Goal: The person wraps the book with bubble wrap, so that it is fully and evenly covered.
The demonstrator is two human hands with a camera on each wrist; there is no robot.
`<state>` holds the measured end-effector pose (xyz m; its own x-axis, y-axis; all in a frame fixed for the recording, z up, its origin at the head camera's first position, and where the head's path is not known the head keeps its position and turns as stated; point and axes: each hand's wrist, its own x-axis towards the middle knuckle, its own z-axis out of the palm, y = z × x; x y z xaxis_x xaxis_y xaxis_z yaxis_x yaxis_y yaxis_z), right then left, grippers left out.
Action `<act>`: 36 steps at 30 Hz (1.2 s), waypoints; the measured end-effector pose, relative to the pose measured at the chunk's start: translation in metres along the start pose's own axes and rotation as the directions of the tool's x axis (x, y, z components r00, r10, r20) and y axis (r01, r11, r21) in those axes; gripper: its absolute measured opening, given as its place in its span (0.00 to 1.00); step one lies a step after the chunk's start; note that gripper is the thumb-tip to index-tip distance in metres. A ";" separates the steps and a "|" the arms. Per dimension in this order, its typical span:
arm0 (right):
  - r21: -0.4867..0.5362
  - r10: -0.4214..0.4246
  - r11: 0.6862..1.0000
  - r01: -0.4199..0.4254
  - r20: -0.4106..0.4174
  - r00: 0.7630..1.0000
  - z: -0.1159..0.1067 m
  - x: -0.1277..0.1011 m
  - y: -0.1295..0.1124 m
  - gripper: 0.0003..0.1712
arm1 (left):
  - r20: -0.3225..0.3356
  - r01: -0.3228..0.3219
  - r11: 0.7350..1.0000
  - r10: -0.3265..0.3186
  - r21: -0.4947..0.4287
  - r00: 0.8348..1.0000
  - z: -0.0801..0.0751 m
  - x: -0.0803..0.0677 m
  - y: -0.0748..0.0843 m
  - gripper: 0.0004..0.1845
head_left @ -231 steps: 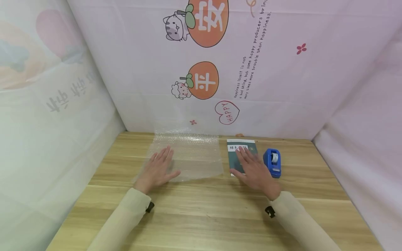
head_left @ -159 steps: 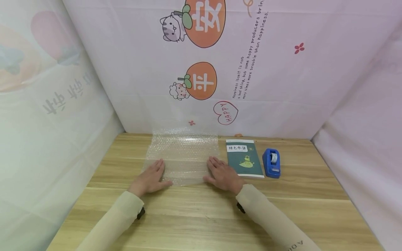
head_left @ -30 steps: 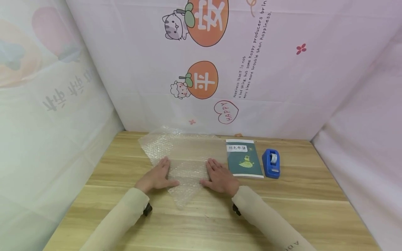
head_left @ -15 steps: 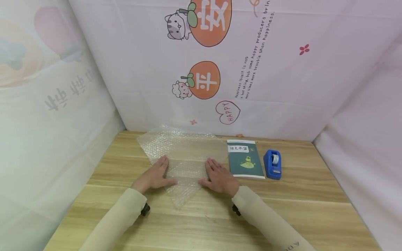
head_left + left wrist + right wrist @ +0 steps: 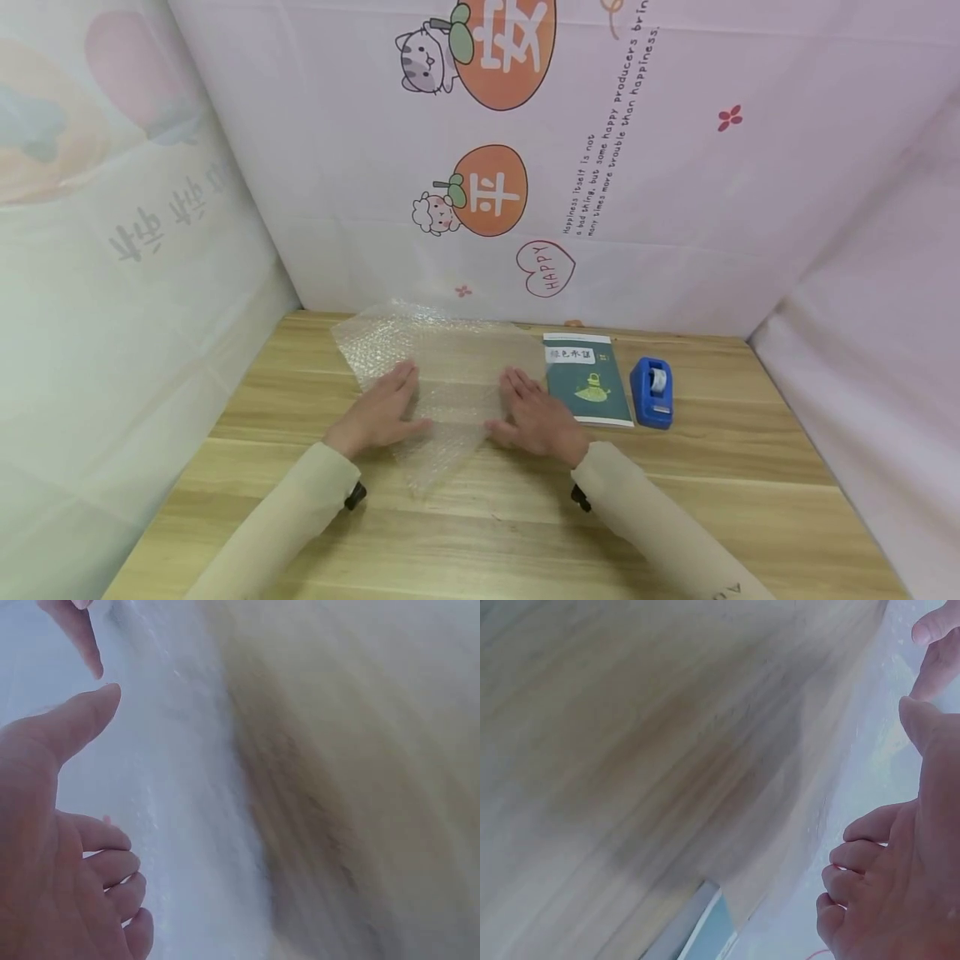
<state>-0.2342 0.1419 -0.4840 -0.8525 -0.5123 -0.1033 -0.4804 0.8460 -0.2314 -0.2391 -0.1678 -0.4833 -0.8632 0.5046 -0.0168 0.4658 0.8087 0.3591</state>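
Note:
A clear sheet of bubble wrap (image 5: 453, 354) lies turned at an angle on the wooden table, one corner pointing toward the person. Over its left side is my left hand (image 5: 378, 410), fingers straight and thumb spread inward. My right hand (image 5: 542, 417) mirrors it over the right side, also with straight fingers. Neither hand grips anything; how firmly they touch the sheet cannot be told. The left wrist view shows the left hand (image 5: 67, 825) beside blurred wrap, and the right wrist view shows the right hand (image 5: 900, 855) with its fingers extended.
Right of the sheet lies a green booklet (image 5: 592, 402) with a white label, its left edge close to the wrap's right corner. Beyond it stands a blue tape dispenser (image 5: 651, 392) with a roll. Printed cloth (image 5: 645, 275) walls the table at the back and both sides.
My right hand has left the booklet for the wrap, and the sheet has turned from square to angled. In the last half second both hands moved slightly forward and right.

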 end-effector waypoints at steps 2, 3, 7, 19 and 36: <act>0.003 0.001 1.000 -0.001 -0.007 1.000 -0.003 -0.003 0.003 0.52 | 0.001 -0.025 1.000 0.025 0.013 1.000 -0.002 0.003 0.006 0.52; 0.008 0.004 1.000 -0.004 -0.010 1.000 -0.005 -0.005 0.005 0.52 | 0.005 -0.037 0.999 0.037 0.015 0.999 -0.003 0.005 0.010 0.52; 0.020 0.019 1.000 -0.018 -0.026 0.999 -0.011 -0.012 0.015 0.51 | 0.046 -0.056 0.998 0.055 0.032 0.997 -0.007 0.015 0.024 0.51; 0.108 0.131 0.986 -0.126 -0.037 0.991 -0.024 -0.042 0.061 0.51 | 0.133 -0.093 0.994 0.100 -0.057 0.986 -0.003 0.053 0.072 0.50; 0.261 0.297 0.920 -0.293 0.022 0.954 -0.054 -0.061 0.116 0.54 | 0.073 0.038 0.946 -0.015 -0.321 0.997 0.012 0.115 0.133 0.38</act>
<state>-0.2484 0.2791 -0.4522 -0.9520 -0.2407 -0.1889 -0.1387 0.8898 -0.4347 -0.2738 0.0010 -0.4485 -0.8538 0.5127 -0.0902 0.3453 0.6874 0.6389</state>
